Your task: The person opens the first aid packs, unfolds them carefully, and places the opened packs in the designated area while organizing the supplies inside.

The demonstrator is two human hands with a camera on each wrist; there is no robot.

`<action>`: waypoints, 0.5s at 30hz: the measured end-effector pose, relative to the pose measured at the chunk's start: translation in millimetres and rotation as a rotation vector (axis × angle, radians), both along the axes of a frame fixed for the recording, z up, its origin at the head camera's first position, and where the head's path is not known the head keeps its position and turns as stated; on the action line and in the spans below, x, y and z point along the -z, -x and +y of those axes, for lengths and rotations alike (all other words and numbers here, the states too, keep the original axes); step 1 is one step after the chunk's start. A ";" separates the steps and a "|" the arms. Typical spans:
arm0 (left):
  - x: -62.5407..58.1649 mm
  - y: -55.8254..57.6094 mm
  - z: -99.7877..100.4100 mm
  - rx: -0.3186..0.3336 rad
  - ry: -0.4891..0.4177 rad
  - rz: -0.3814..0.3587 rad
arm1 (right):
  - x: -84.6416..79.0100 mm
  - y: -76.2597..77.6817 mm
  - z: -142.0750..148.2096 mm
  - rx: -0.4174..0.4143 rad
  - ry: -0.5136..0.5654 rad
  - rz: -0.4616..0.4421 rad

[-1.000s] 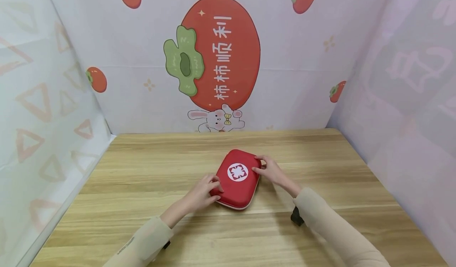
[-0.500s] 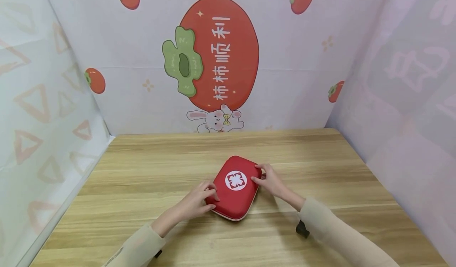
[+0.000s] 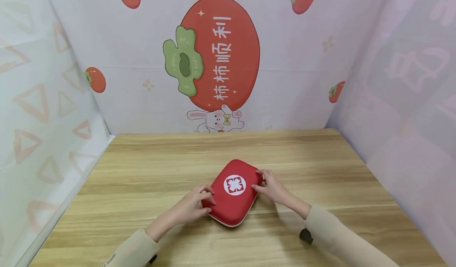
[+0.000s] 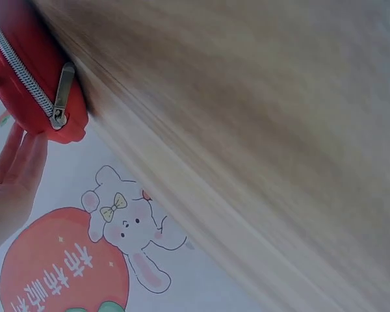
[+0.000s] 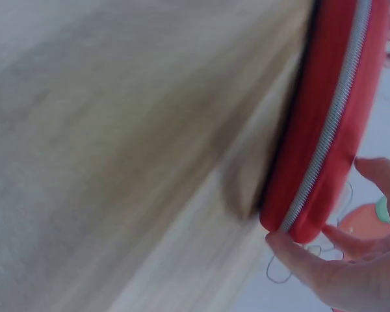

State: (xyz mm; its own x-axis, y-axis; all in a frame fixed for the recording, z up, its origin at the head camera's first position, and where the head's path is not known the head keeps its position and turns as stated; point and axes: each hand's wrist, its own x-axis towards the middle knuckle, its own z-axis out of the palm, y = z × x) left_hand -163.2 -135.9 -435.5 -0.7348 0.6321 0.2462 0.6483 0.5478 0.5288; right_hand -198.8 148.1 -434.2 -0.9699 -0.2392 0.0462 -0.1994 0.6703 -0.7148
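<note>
A red zippered first-aid case [image 3: 228, 205] with a white round emblem lies flat and slightly turned on the wooden table. My left hand [image 3: 194, 206] grips its near left corner, fingers bent over the top. At the far right corner my right hand [image 3: 273, 188] holds the case, with thumb and fingers spread along the edge. In the left wrist view a metal zipper pull [image 4: 64, 94] hangs at one end of the case's side. The right wrist view shows the silver zipper [image 5: 328, 127] running shut along the side, with fingertips touching the corner below.
The wooden table [image 3: 142, 160] reaches back to a white cloth wall [image 3: 292, 97] printed with persimmons and a rabbit. Cloth walls also stand at the left [image 3: 53, 112] and right [image 3: 402, 112]. A dark wrist-camera piece [image 3: 305, 236] sits under the right sleeve.
Both hands have drawn the case toward me and a little to the left across the table. It has turned slightly clockwise, and the hands keep their places on its corners.
</note>
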 end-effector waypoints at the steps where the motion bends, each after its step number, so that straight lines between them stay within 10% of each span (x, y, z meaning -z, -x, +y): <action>1: 0.0 0.2 -0.6 -0.009 -0.023 -0.028 | -1.8 -0.3 2.1 -0.011 -0.015 -0.008; 15: 6.2 13.8 -27.8 -0.158 -0.208 -0.305 | -17.3 -8.4 7.8 -0.373 -0.254 0.250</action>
State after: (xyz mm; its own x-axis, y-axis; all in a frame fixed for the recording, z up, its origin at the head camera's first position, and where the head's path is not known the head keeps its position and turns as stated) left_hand -177.0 -163.7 -441.7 -0.8779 0.4653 0.1127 0.3613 0.4894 0.7937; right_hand -190.5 155.9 -416.9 -0.7828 -0.6010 0.1614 -0.6024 0.6670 -0.4384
